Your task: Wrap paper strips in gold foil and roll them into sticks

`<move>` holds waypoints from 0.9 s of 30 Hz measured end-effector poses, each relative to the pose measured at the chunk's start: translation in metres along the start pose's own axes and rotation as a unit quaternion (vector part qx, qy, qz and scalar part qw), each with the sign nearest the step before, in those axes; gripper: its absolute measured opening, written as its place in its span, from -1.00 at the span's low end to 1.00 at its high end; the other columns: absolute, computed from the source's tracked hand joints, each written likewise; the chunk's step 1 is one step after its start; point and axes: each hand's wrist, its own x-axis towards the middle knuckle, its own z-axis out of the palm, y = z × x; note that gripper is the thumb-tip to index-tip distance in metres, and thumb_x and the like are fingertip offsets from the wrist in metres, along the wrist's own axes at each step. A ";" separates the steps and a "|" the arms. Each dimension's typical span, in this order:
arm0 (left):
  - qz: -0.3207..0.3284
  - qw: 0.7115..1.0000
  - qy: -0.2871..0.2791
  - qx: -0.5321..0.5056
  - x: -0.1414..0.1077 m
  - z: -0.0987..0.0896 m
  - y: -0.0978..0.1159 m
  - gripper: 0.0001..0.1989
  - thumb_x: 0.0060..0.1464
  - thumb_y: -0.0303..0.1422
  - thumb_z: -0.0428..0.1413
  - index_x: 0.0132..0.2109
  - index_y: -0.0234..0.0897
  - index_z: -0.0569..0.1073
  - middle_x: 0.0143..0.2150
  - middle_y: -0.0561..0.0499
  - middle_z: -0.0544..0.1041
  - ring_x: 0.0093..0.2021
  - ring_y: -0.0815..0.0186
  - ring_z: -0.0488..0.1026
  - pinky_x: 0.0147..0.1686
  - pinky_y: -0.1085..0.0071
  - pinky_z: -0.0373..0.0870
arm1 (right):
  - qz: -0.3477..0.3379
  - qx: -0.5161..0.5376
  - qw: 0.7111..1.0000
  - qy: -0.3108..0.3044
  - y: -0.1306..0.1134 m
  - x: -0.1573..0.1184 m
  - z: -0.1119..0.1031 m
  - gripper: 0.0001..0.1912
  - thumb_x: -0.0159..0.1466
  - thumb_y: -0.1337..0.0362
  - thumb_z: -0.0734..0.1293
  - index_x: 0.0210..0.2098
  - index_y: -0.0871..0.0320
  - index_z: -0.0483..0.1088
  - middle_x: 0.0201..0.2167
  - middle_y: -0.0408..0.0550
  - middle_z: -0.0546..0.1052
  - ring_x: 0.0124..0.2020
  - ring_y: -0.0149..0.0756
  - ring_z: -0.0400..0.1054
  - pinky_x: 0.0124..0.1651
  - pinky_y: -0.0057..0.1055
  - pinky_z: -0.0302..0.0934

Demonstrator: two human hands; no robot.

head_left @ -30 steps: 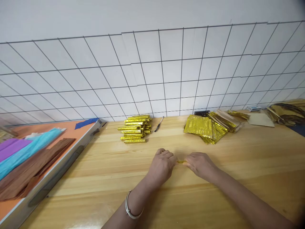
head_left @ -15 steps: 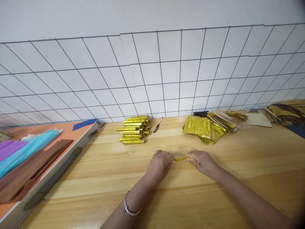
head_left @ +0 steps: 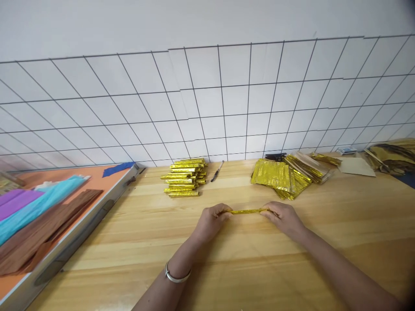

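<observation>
A thin gold foil strip (head_left: 246, 211) is stretched level between my two hands over the wooden table (head_left: 155, 242). My left hand (head_left: 212, 220) pinches its left end, and a silver bangle circles that wrist. At the right end, my right hand (head_left: 283, 218) has fingers and thumb closed on the strip. Beyond my left hand lies a stack of gold rolls (head_left: 186, 177). Flat gold foil sheets (head_left: 274, 175) lie in a pile beyond my right hand.
A pen (head_left: 216, 171) lies right of the rolls. At the left, an orange-topped board (head_left: 112, 183) bears brown, turquoise, purple and blue pieces. Brownish card (head_left: 356, 166) and dark gold material (head_left: 394, 155) lie at the back right, near the tiled wall.
My hands have moved apart, the left one leftward and the right one rightward, so more of the gold strip shows between them. The view has shifted slightly.
</observation>
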 end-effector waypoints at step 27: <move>-0.080 0.915 0.079 -0.388 0.003 0.003 0.007 -0.83 0.00 -0.27 0.12 -0.34 -0.29 0.34 -0.40 0.08 0.30 -0.39 0.43 0.25 -0.30 0.49 0.24 | -0.099 -0.058 0.990 -0.079 -0.039 -0.011 0.025 -0.79 0.27 0.28 0.12 -0.50 0.13 0.19 -0.54 -0.13 0.32 -0.46 -0.35 0.18 -0.40 -0.42 0.02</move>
